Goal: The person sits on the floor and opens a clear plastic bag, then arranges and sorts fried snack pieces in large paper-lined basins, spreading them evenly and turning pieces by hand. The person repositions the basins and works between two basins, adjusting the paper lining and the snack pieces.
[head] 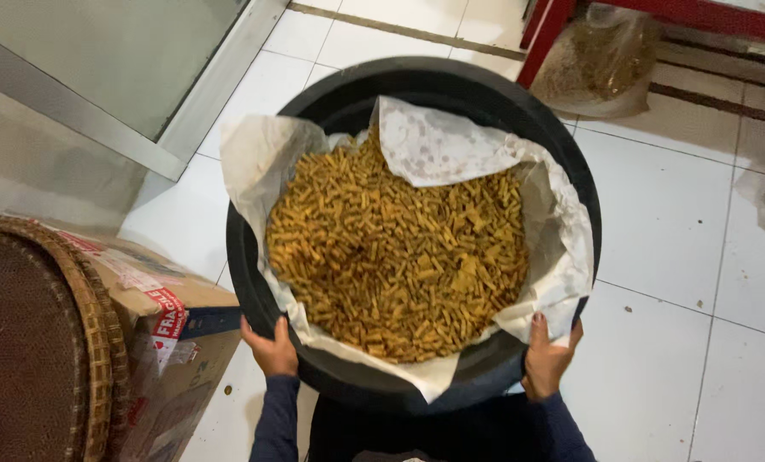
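Both hands grip the near rim of a wide black basin [331, 94] held above the white tiled floor [673, 222]: the left hand [271, 346] curls over the near-left edge and the right hand [546, 359] over the near-right, thumbs on top. Lined with loose white paper [434, 145] and heaped with small golden-brown fried sticks [399, 257], it probably feels heavy and prone to tipping, the brittle sticks crushing easily. The stiff rim, not the paper, looks like the sound place to hold; a taped cardboard box [168, 316] sits just left.
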